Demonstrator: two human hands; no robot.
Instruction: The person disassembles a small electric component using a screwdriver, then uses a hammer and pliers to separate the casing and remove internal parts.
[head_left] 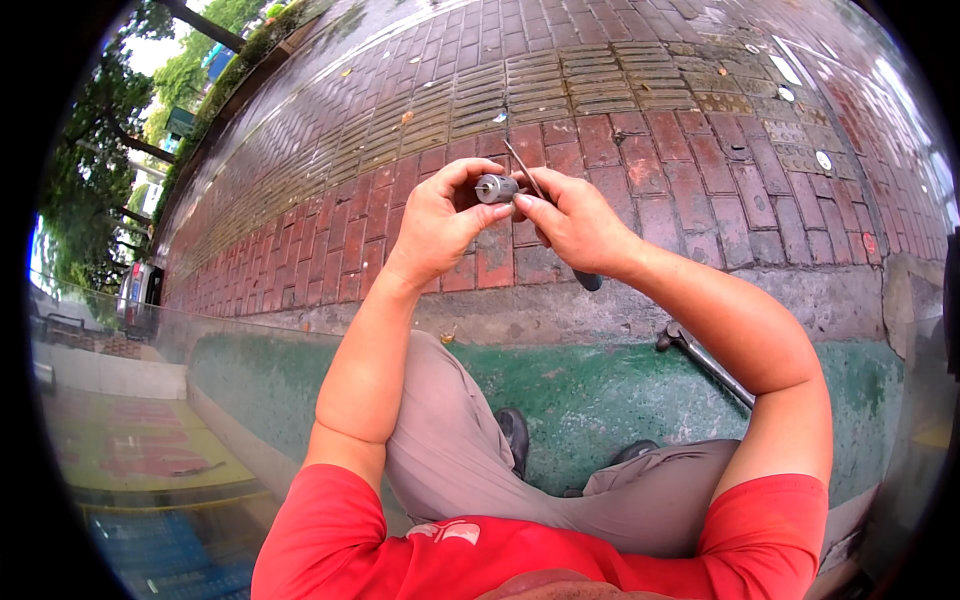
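My left hand is closed round a small grey metal cylinder with a thin pin at its end; it looks like a small electric motor. My right hand grips a slim screwdriver-like tool, whose thin metal shank points up and away. Below the palm, the dark handle end sticks out. The thumb and fingertips of my right hand also meet the cylinder's right end. Both hands are raised in front of me, close together. Fingers hide the cylinder's far side.
A metal bar with a dark rounded end lies on the green floor by my right forearm. Beyond the floor's edge runs wet red brick paving. A transparent panel stands at left. Further off are trees and a parked vehicle.
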